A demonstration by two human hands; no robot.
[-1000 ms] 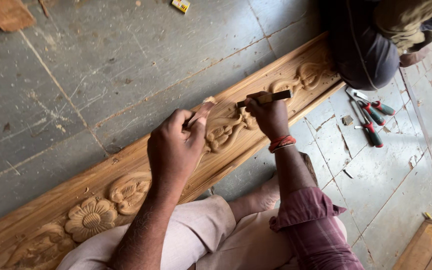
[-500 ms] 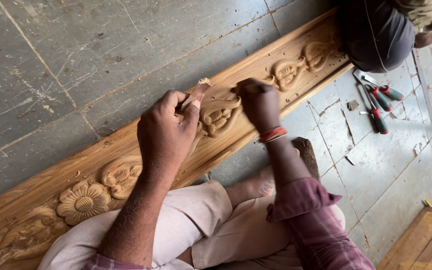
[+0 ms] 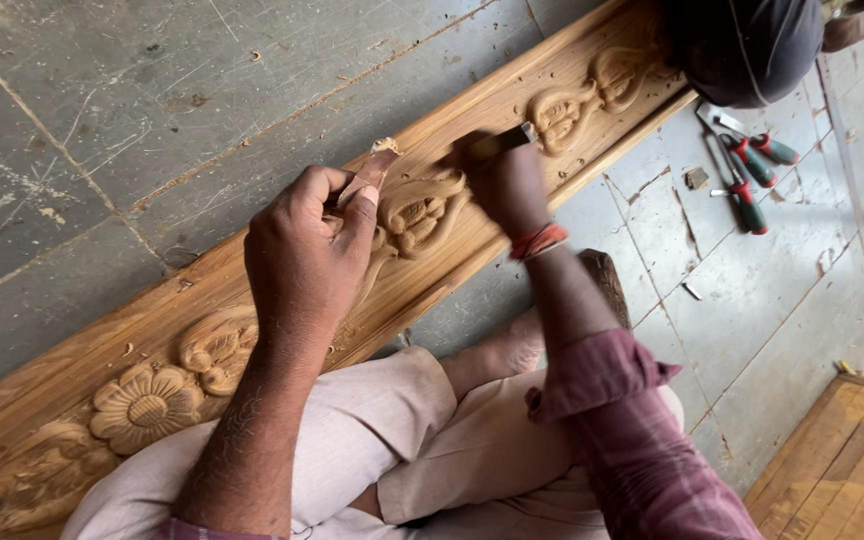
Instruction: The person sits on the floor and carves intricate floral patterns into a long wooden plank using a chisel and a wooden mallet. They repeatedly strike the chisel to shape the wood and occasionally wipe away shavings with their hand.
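The left hand [image 3: 307, 255] is closed around a wooden-handled chisel [image 3: 367, 180], its worn butt end sticking up and far, its blade hidden among the carved leaf work. The right hand [image 3: 507, 185] is clenched on a flat wooden block [image 3: 502, 142] used as a mallet, held just above the plank. Compared with 1 second ago, both hands sit closer together and the block has come nearer the chisel's handle, which reads as one stroke in a run of tapping cuts rather than a shift to new ground. The long carved plank [image 3: 152, 330] lies diagonally on the stone floor [image 3: 102, 120], with a finished flower [image 3: 147, 405] at the near left. To the far right, red-and-green-handled tools [image 3: 747, 175] lie on the floor beside another person's dark cap [image 3: 747, 45].
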